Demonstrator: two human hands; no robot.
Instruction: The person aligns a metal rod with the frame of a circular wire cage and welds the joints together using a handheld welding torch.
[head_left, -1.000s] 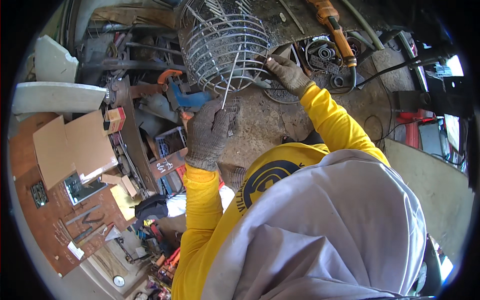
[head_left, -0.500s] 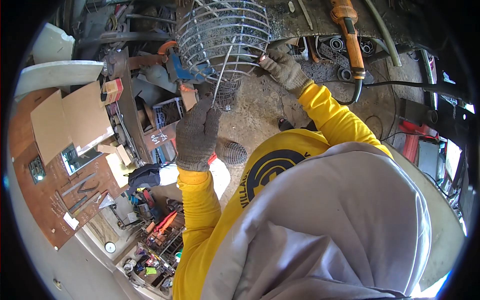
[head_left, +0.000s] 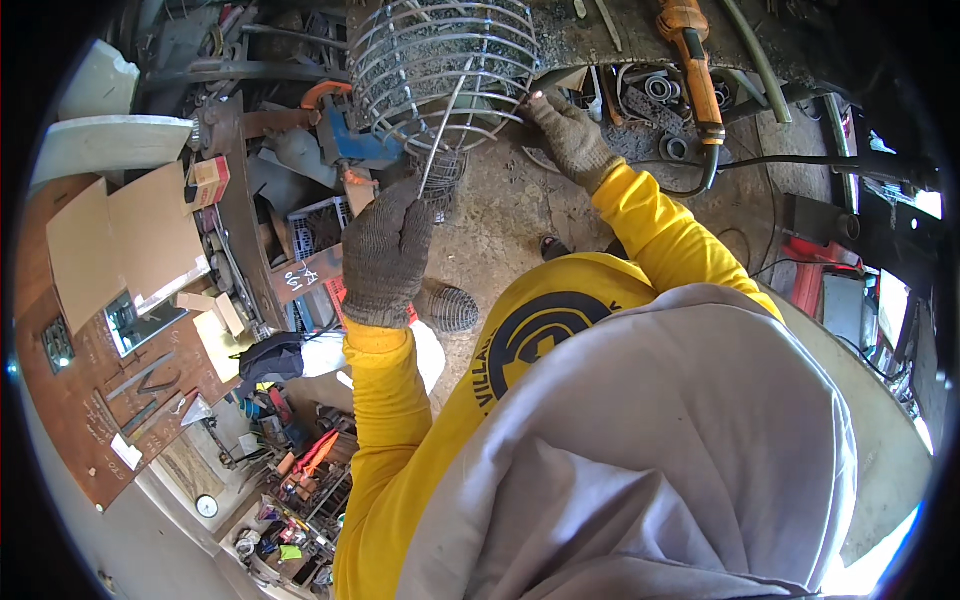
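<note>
A barrel-shaped cage of bent metal rods (head_left: 445,62) lies on the dark workbench at the top of the view. My left hand (head_left: 386,255), in a dark knitted glove, is closed around the lower end of a thin straight metal rod (head_left: 441,134). The rod slants up and to the right, and its upper part overlaps the cage's open end. At the cage's right lower edge, my gloved right hand (head_left: 574,142) has its fingers closed on the rim wire. A bare fingertip pokes out of that glove.
An orange angle grinder (head_left: 690,70) lies on the bench to the right, its black cable (head_left: 800,162) running rightward. A blue vise-like tool (head_left: 355,138) sits left of the cage. Metal rings (head_left: 660,90) lie below the bench edge. Coiled wire (head_left: 445,178) stands beneath the cage.
The whole view has shifted slightly. My left hand has moved a little left and down with the rod. My right hand keeps its place at the cage rim.
</note>
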